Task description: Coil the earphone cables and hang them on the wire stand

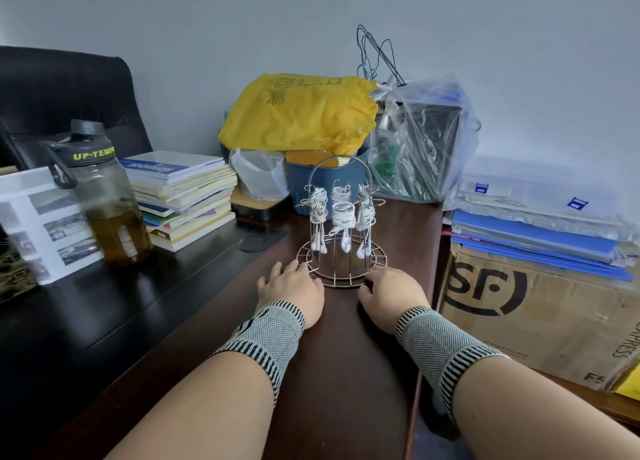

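Note:
A metal wire stand with a round grid base and an arched handle stands on the brown desk. Three coiled white earphone cables hang from its arms: one on the left, one in the middle, one on the right, with earbuds dangling below. My left hand lies on the desk at the base's left rim, fingers touching it. At the base's right rim lies my right hand, fingers curled toward the wire. Both wrists wear grey knitted bands.
A dark water bottle and a stack of books stand on the left. Behind the stand are a blue bucket, a yellow bag and a clear plastic bag. A cardboard box with blue folders sits on the right.

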Tool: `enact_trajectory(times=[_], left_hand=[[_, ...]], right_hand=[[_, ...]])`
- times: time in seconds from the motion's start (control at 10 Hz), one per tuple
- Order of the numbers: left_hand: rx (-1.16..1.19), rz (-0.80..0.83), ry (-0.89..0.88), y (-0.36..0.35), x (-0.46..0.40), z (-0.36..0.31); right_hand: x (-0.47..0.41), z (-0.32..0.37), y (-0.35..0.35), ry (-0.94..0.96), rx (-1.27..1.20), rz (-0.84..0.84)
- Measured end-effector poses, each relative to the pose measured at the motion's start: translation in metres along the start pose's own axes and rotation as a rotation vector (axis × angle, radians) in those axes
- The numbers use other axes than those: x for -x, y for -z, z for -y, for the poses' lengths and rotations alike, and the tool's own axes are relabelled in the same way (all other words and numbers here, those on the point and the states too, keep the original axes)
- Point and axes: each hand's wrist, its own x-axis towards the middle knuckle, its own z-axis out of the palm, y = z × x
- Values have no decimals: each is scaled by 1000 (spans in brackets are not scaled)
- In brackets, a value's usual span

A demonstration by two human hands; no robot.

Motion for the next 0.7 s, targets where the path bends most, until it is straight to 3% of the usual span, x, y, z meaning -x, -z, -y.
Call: enact_trajectory(times=[0.6, 0.7], left_hand=[[-36, 41, -2, 1, -1, -1], [3, 49, -8, 5, 1, -3]], right_hand=[[-6, -7, -3, 66, -18, -25], [-4, -6, 6, 15, -55, 76]])
